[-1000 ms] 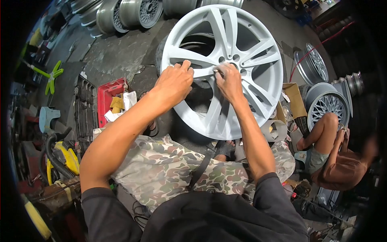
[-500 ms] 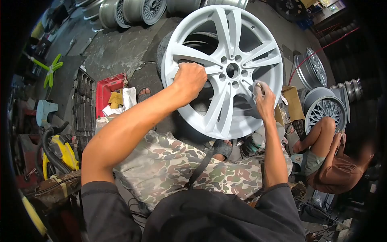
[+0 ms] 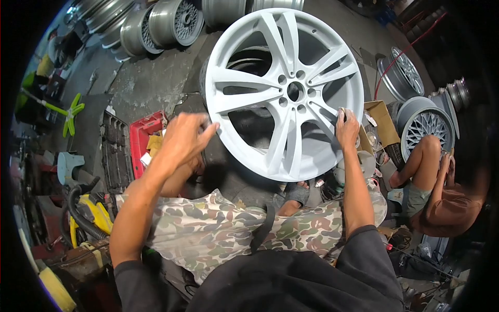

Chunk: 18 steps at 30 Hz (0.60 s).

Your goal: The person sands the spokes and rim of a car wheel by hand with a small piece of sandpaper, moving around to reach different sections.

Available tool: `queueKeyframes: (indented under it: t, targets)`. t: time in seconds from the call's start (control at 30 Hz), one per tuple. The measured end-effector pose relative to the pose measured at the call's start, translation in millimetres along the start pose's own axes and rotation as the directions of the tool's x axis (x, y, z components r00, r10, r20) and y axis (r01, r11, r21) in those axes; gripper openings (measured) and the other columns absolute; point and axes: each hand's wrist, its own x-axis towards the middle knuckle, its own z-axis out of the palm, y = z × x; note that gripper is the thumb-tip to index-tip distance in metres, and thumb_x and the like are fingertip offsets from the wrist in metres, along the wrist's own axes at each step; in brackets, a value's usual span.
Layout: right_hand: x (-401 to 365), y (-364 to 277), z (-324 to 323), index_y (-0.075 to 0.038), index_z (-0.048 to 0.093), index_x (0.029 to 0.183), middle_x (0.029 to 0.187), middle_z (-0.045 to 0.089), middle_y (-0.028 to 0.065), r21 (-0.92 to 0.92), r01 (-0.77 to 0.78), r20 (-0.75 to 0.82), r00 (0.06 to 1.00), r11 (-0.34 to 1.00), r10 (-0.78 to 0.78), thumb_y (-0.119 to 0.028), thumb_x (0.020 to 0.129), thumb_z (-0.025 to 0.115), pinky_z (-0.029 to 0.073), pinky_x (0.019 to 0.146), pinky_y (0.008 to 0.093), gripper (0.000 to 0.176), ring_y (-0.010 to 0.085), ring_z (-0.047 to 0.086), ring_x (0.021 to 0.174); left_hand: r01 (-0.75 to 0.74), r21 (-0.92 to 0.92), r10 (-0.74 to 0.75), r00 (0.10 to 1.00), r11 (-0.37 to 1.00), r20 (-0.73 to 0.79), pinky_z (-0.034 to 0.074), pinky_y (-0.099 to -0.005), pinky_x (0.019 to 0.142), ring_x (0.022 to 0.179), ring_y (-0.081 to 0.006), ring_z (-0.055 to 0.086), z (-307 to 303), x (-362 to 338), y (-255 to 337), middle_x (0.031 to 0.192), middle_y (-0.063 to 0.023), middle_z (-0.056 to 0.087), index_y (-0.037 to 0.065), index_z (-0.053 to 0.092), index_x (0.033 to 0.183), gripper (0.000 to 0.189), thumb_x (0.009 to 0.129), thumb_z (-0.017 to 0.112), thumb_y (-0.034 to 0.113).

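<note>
A car wheel rim (image 3: 221, 148) with paired spokes and a matte pale grey-white surface stands tilted in front of me, propped on a dark tire (image 3: 204, 78) behind it. My right hand (image 3: 347, 129) is at the rim's right side, its fingers closed around a small grey pad that is mostly hidden. In the earlier frame more of that pad shows. My left hand (image 3: 186, 134) hangs just left of the rim, thumb apart from the fingers and slightly blurred. Nothing shows in it.
Several other rims (image 3: 174, 23) line the back. A red crate (image 3: 139, 143) stands at left, near a yellow machine (image 3: 96, 213) with a black hose. At right are a cardboard box (image 3: 382, 122), a mesh rim (image 3: 427, 132) and a crouching person (image 3: 449, 208).
My left hand has come off the rim's left spoke and moved left and down. My right hand has shifted outward to the rim's edge. The rim looks turned slightly.
</note>
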Motion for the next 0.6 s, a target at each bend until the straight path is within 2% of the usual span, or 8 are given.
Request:
queueKeyframes:
  t: [0.07, 0.13, 0.17, 0.27, 0.33, 0.43, 0.5, 0.6]
  targets:
    - [10, 5, 3, 0.0, 0.071, 0.105, 0.102, 0.072, 0.0255, -0.001, -0.035, 0.129, 0.991, 0.999, 0.035, -0.023, 0.103, 0.057, 0.051, 0.084, 0.0529, 0.027, 0.0469, 0.067, 0.095, 0.124, 0.01, -0.124, 0.99, 0.992, 0.071, 0.056, -0.0424, 0.074, 0.075, -0.0347, 0.072, 27, -7, -19, 0.087, -0.0274, 0.072, -0.005, 0.074, 0.094, 0.042, 0.099, 0.069, 0.037]
    - [19, 13, 6, 0.0, 0.07, 0.103, 0.101, 0.071, 0.027, -0.015, -0.081, 0.189, 0.978, 0.997, 0.082, -0.028, 0.104, 0.055, 0.051, 0.084, 0.0544, 0.032, 0.0487, 0.066, 0.095, 0.129, -0.253, -0.102, 0.988, 0.959, 0.116, 0.056, -0.0397, 0.073, 0.076, -0.0271, 0.071, 52, -7, -33, 0.082, -0.0214, 0.071, -0.006, 0.073, 0.098, 0.049, 0.101, 0.066, 0.042]
    - [23, 15, 10, 0.0, 0.069, 0.102, 0.1, 0.071, 0.0286, -0.038, -0.124, 0.255, 0.958, 0.992, 0.13, -0.033, 0.105, 0.053, 0.05, 0.084, 0.0559, 0.037, 0.0505, 0.066, 0.095, 0.097, -0.408, -0.077, 0.995, 0.908, 0.066, 0.056, -0.0431, 0.076, 0.077, -0.0329, 0.074, 76, -5, -46, 0.077, -0.02, 0.072, -0.006, 0.073, 0.097, 0.054, 0.102, 0.062, 0.046]
    - [26, 15, 15, 0.0, 0.068, 0.102, 0.098, 0.071, 0.0305, -0.108, -0.157, 0.278, 0.943, 0.982, 0.182, -0.038, 0.105, 0.049, 0.049, 0.086, 0.0578, 0.043, 0.0523, 0.065, 0.096, 0.208, -0.481, -0.201, 0.977, 0.851, 0.067, 0.054, -0.0445, 0.078, 0.084, -0.0329, 0.074, 96, 3, -40, 0.087, -0.022, 0.073, -0.007, 0.071, 0.103, 0.056, 0.103, 0.059, 0.048]
    - [21, 7, 15, 0.0, 0.068, 0.102, 0.098, 0.071, 0.0308, -0.113, -0.152, 0.242, 0.954, 0.982, 0.176, -0.038, 0.105, 0.049, 0.05, 0.086, 0.0578, 0.042, 0.0517, 0.066, 0.096, 0.206, -0.476, -0.207, 0.977, 0.855, 0.05, 0.052, -0.0489, 0.079, 0.087, -0.0381, 0.073, 95, 6, -30, 0.092, -0.0269, 0.072, -0.009, 0.07, 0.106, 0.062, 0.104, 0.054, 0.051]
    - [20, 2, 19, -0.001, 0.07, 0.102, 0.097, 0.072, 0.03, -0.146, -0.188, 0.204, 0.955, 0.971, 0.215, -0.035, 0.104, 0.049, 0.05, 0.086, 0.0583, 0.04, 0.0506, 0.068, 0.094, 0.115, -0.455, -0.19, 0.974, 0.883, -0.122, 0.05, -0.0536, 0.083, 0.086, -0.044, 0.072, 98, 16, -29, 0.087, -0.0332, 0.07, -0.013, 0.069, 0.098, 0.07, 0.105, 0.05, 0.054]
    - [20, 2, 20, 0.0, 0.07, 0.102, 0.096, 0.072, 0.0304, -0.143, -0.193, 0.202, 0.954, 0.971, 0.22, -0.035, 0.104, 0.049, 0.05, 0.086, 0.0581, 0.04, 0.0506, 0.068, 0.094, 0.228, -0.304, -0.28, 0.95, 0.925, -0.14, 0.05, -0.0571, 0.084, 0.079, -0.049, 0.07, 95, 22, -26, 0.078, -0.0373, 0.066, -0.016, 0.069, 0.085, 0.075, 0.105, 0.047, 0.054]
    - [21, 0, 19, 0.001, 0.07, 0.101, 0.094, 0.071, 0.032, -0.121, -0.199, 0.198, 0.955, 0.973, 0.22, -0.035, 0.103, 0.05, 0.051, 0.086, 0.0575, 0.042, 0.0511, 0.068, 0.093, 0.217, -0.281, -0.271, 0.948, 0.935, -0.169, 0.05, -0.0592, 0.081, 0.072, -0.0508, 0.069, 90, 24, -22, 0.07, -0.0381, 0.063, -0.015, 0.068, 0.075, 0.077, 0.105, 0.048, 0.053]
